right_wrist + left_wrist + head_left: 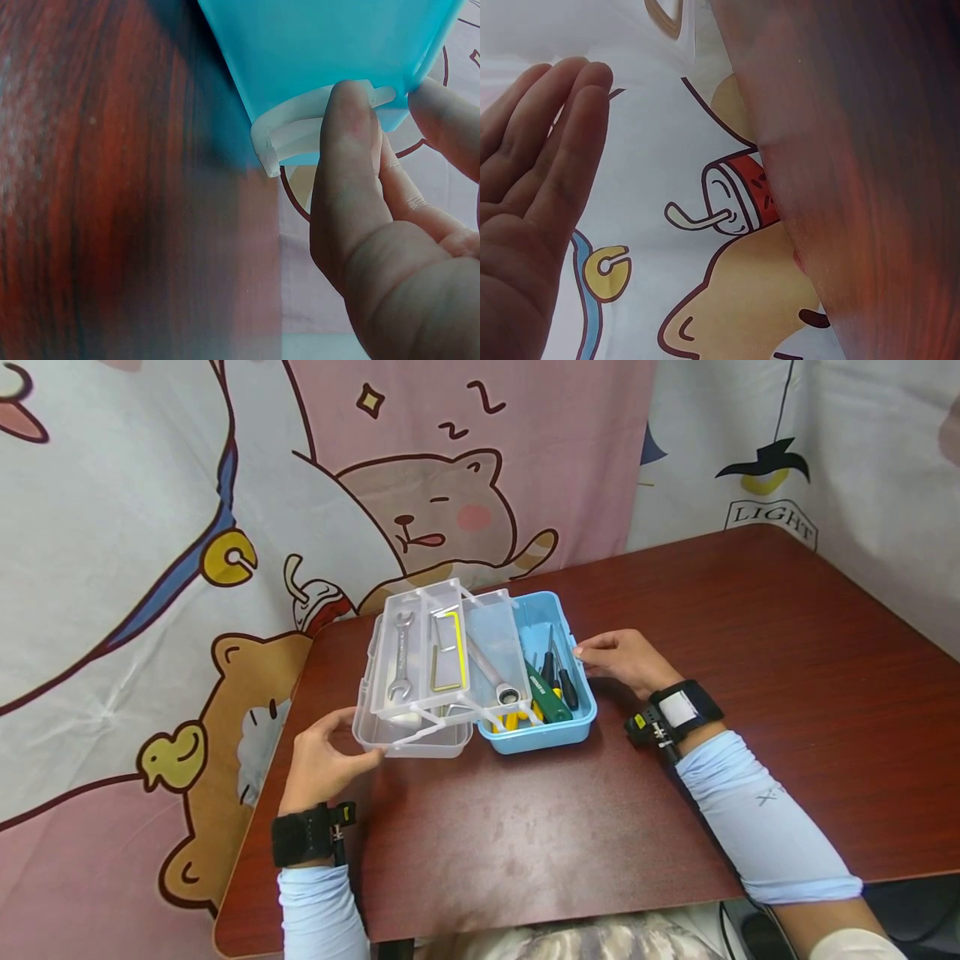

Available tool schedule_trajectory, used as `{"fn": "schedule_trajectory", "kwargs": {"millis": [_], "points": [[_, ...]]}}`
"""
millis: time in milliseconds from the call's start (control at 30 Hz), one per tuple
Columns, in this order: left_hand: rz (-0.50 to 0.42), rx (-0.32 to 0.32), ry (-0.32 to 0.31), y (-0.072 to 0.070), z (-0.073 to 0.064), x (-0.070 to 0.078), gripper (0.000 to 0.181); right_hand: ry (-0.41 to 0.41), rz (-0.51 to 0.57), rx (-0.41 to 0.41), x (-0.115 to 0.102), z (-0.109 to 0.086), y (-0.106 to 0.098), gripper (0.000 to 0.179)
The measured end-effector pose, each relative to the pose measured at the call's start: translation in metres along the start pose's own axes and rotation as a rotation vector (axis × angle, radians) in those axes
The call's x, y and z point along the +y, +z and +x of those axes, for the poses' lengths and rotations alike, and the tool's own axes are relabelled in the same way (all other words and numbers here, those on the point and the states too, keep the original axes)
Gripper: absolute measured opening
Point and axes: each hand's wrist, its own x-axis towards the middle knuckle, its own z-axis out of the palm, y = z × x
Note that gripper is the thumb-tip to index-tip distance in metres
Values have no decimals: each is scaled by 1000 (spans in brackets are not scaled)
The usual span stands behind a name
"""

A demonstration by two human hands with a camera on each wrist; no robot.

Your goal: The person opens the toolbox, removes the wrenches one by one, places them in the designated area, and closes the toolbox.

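Note:
A toolbox stands unfolded on the table, with a light blue base (pixel 536 745) and a clear lid (pixel 431 747) laid out to the left. Translucent trays (pixel 408 700) spread above them, holding an open-ended wrench (pixel 401 656), hex keys (pixel 456 647) and a ratchet wrench (pixel 495 675). In the base lie screwdrivers (pixel 567 687) and a green-handled tool (pixel 546 693). My left hand (pixel 322 764) touches the lid's left front corner; its fingers look straight in the left wrist view. My right hand (pixel 633 660) pinches the white latch (pixel 296 124) on the base's right side.
The brown wooden table (pixel 750 693) extends to the right and in front of the toolbox. Its left edge runs close beside my left hand. A cartoon-printed cloth (pixel 450 510) hangs directly behind the table.

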Motion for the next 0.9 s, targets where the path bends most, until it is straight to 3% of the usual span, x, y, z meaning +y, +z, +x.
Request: {"fn": "schedule_trajectory", "kwargs": {"millis": [900], "points": [[22,-132,-70,3,1,-5,58,0,-12,6,-1,-1,0,48]]}}
